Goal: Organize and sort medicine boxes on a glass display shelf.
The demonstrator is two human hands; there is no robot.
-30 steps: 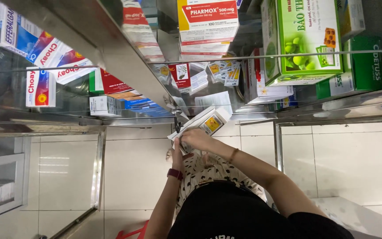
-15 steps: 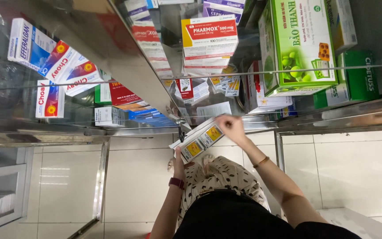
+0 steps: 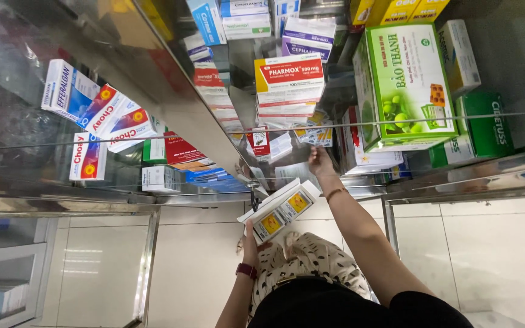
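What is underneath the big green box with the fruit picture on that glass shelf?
The big green box sits on a stack of white cartons with red markings. How many cartons lie there, and anything behind them, stays hidden by the box itself.

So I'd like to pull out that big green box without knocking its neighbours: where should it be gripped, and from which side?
Probably by its two long side edges, coming from the open front where the right hand reaches in. The big green box stands tightly between a white-and-red box stack and a dark green box, so only its broad printed face is free.
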